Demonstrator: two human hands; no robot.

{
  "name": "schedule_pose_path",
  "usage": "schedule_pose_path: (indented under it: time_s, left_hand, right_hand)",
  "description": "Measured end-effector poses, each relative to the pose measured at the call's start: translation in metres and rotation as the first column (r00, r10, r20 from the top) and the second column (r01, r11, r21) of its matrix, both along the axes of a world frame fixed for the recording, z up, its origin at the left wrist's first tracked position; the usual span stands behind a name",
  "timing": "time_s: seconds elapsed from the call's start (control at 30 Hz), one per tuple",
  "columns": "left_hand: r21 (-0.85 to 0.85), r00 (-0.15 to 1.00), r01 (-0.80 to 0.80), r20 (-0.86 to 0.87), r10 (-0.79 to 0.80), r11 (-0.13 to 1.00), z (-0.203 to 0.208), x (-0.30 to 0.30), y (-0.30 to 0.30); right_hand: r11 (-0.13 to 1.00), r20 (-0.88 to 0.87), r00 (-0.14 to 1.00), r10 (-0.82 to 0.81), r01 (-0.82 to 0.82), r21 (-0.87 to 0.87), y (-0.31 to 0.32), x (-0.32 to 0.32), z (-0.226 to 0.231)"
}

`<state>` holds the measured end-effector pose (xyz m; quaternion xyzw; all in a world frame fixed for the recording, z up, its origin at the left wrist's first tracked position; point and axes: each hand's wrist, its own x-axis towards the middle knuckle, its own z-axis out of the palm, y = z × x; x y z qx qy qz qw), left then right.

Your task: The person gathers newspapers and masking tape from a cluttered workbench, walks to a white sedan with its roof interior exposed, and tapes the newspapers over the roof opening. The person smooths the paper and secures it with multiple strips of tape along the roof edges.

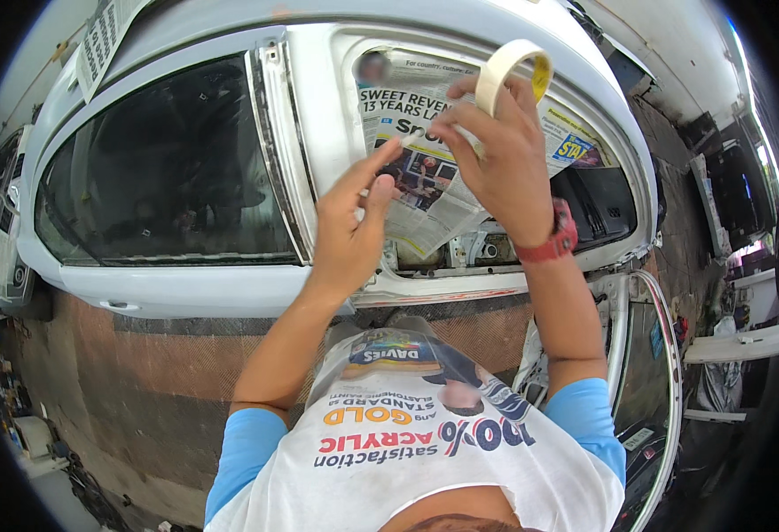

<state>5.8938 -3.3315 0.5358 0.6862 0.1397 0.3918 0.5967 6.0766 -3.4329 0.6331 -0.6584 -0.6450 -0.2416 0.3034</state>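
A cream roll of masking tape [496, 78] hangs around the fingers of my right hand [506, 160], which wears a red watch [551, 238] at the wrist. That hand's fingertips are bent inward and slightly blurred. My left hand [354, 217] faces it, index finger stretched out and thumb apart from it. A small pale bit, perhaps tape, shows at the left fingertip, between both hands; its hold is unclear. Behind them, newspaper sheets [420, 208] cover much of the door opening [340, 97] of a white car. My right hand partly hides them.
Left of the opening is a closed car door [283, 288] with a dark window [154, 168]. A detached door frame [673, 355] stands at the lower right. Another newspaper sheet [105, 44] lies on the roof. Brownish floor [141, 381] runs below the car.
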Motion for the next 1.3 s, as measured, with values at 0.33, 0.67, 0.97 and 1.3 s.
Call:
schedule_pose_path:
  time_s: [0.33,0.67,0.97,1.3]
  left_hand:
    - [0.631,0.857,-0.444,0.092,0.506,0.637,-0.021,0.027,0.019]
    - [0.799,0.586,-0.557,0.182,0.789,0.229,0.012,0.041,0.076]
    - [0.877,0.525,-0.471,0.19,0.83,0.097,0.025,0.059,0.096]
    - [0.878,0.54,-0.459,0.155,0.828,0.136,0.038,0.062,0.1]
  right_hand:
    - [0.997,0.577,0.813,0.076,-0.078,-0.022,0.1,0.047,-0.009]
    - [0.98,0.606,0.772,0.193,-0.181,-0.081,0.12,0.052,-0.003]
    - [0.973,0.566,0.802,0.189,-0.23,0.002,0.129,0.051,-0.013]
    - [0.998,0.525,0.85,0.033,-0.054,0.024,0.124,0.037,-0.013]
